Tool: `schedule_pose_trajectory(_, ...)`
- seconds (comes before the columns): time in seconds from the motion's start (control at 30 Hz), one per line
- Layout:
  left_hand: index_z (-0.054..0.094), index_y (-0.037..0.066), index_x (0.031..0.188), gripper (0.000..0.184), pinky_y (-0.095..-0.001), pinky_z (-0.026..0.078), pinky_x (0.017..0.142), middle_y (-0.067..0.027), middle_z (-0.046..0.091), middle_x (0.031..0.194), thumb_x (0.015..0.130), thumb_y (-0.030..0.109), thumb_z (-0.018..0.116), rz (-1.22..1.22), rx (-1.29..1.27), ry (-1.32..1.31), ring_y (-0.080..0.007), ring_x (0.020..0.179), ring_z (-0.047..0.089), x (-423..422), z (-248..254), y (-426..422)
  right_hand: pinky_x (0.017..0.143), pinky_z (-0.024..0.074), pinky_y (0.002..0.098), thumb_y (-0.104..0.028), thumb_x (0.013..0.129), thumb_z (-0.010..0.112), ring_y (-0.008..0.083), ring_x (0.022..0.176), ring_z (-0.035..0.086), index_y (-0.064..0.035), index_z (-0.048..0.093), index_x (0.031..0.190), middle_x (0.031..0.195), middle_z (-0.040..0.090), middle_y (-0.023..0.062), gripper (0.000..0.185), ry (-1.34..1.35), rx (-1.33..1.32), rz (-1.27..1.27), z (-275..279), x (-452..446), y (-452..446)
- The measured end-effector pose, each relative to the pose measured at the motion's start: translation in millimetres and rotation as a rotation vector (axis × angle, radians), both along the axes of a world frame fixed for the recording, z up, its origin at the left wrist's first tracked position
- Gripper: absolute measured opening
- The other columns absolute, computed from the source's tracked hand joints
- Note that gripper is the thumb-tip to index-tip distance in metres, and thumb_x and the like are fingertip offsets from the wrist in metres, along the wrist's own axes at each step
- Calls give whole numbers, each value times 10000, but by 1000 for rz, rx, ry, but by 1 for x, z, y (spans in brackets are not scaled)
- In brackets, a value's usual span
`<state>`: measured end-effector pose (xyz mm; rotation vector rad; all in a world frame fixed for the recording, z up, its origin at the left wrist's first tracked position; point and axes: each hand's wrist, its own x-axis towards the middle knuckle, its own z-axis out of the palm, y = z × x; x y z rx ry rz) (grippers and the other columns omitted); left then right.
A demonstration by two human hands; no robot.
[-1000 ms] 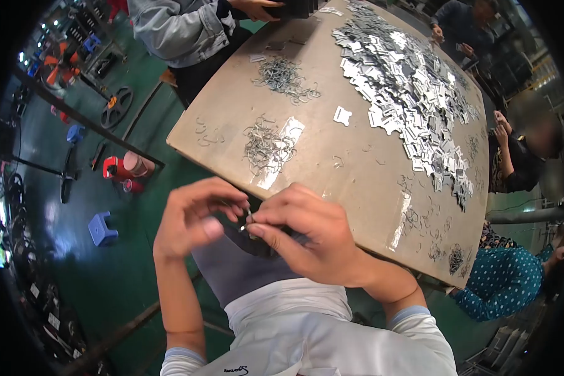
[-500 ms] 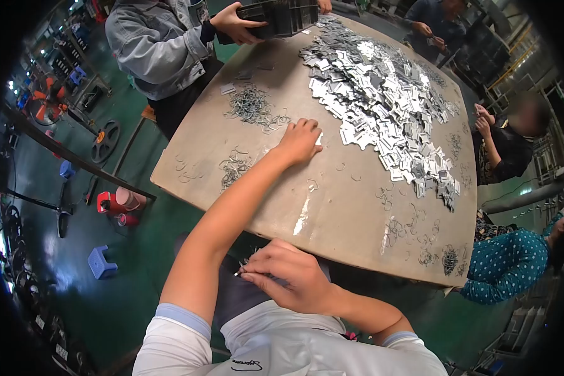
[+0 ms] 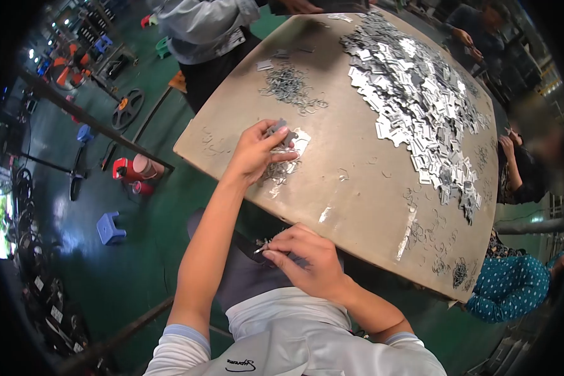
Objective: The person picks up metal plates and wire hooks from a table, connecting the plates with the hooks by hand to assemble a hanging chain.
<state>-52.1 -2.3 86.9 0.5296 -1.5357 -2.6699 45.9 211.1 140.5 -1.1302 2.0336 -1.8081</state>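
My left hand (image 3: 255,150) is raised over the near left part of the table, its thumb and fingers closed on a flat grey metal plate (image 3: 283,133) with notched edges. Below and behind that hand lies a small heap of thin wire clips (image 3: 279,174), partly covered by it. Over my lap, just off the table's front edge, my right hand (image 3: 307,258) is pinched around small metal wire clips (image 3: 263,246); their exact shape is too small to make out. A large pile of shiny metal plates (image 3: 413,103) covers the far right of the table.
The tan table (image 3: 344,207) has another heap of clips (image 3: 291,88) toward the back left and scattered clips on the right. A person in a grey jacket (image 3: 200,31) stands at the far left with a dark crate (image 3: 319,6). Other people are along the right side.
My left hand has come back toward me from the middle of the table, turned over, and now has a grey plate in it. My right hand stays pinched over my lap.
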Motion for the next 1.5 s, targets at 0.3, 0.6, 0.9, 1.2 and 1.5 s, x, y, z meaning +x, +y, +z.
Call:
schedule_pose_trajectory(0.3, 644, 6, 1148, 285, -253, 586, 728, -69, 722, 1029, 913, 20, 805, 73, 41, 28, -129, 879, 705, 102, 48, -24, 743, 556, 301, 24, 888, 794, 200, 842, 698, 33, 759, 976, 943, 746, 121, 95, -48, 16, -37, -3, -4, -21)
schedule_pose_trajectory(0.6, 704, -68, 1202, 349, -280, 596, 811, -107, 761, 961, 888, 16, 828, 158, -132, 97, -150, 910, 727, 131, 53, -12, 730, 567, 307, 19, 889, 787, 215, 848, 712, 30, 761, 998, 945, 747, 133, 113, -68, -8, -88, -7, -4, -29)
schedule_pose_trajectory(0.9, 735, -83, 1095, 235, -258, 608, 736, -119, 769, 920, 917, 45, 820, 169, -251, 98, -134, 786, 733, 148, 63, -4, 760, 583, 302, 7, 908, 775, 219, 852, 721, 40, 760, 1020, 965, 735, 139, 118, -91, 54, -140, -2, -7, -30)
schedule_pose_trajectory(1.2, 706, -72, 1115, 210, -271, 604, 781, -90, 754, 945, 940, 15, 784, 163, -229, 137, -127, 830, 722, 157, 62, -1, 709, 545, 301, 4, 915, 771, 184, 780, 680, 58, 741, 1000, 918, 727, 135, 105, -23, 45, -132, -10, -14, -36)
schedule_pose_trajectory(1.5, 701, -86, 1164, 237, -234, 572, 784, -70, 745, 981, 1006, 89, 727, 79, -347, 179, -72, 888, 686, 169, 66, -4, 727, 512, 276, -17, 919, 779, 156, 772, 632, 56, 729, 972, 914, 723, 107, 104, -103, 58, -84, -8, -11, -39)
